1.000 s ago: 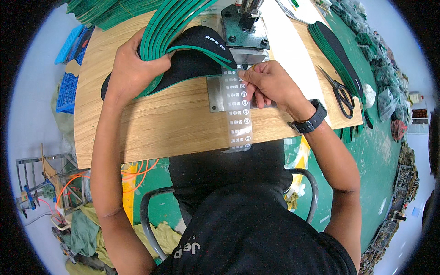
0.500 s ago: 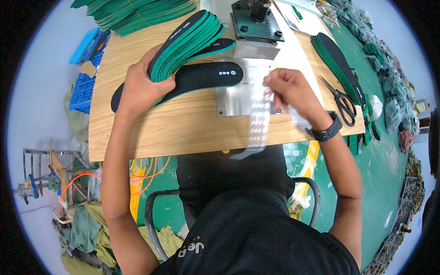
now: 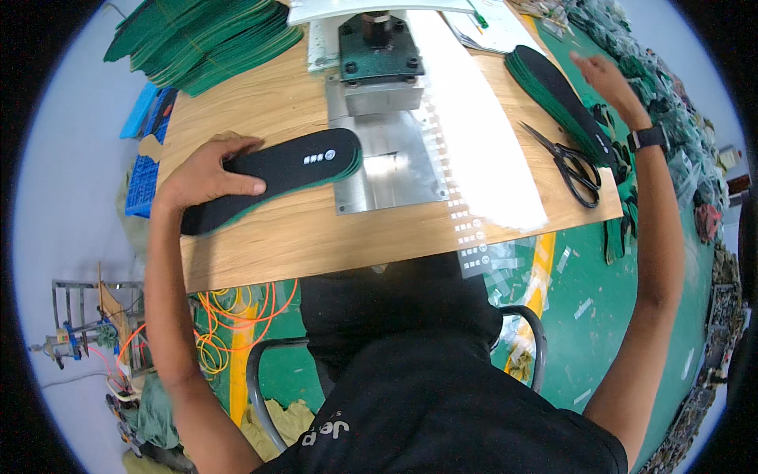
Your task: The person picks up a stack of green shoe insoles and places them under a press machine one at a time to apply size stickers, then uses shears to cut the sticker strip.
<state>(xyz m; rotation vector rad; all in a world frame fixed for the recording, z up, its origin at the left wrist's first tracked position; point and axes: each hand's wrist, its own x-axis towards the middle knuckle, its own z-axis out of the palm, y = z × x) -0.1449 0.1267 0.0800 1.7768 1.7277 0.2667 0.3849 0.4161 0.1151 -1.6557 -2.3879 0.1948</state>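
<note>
A short stack of black insoles with green undersides (image 3: 280,170) lies on the table, its rounded end over the metal plate (image 3: 387,186). My left hand (image 3: 209,170) is wrapped round its middle, thumb on the near side and fingers on the far side. Away from it, my right hand (image 3: 606,83) is raised past the table's right edge, slightly blurred, with fingers stretched out and nothing visible in them. A clear strip of white printed labels (image 3: 467,225) runs beside the plate and hangs over the table's front edge.
The press head (image 3: 380,59) stands above the plate. A large pile of green insoles (image 3: 201,47) is at the far left. Black scissors (image 3: 572,170) and another insole stack (image 3: 557,99) lie at the right. A blue crate (image 3: 146,178) stands beyond the left edge.
My left hand has lowered its insole stack onto the table over the single insole. My right hand has let go of the label strip and swung out right.
</note>
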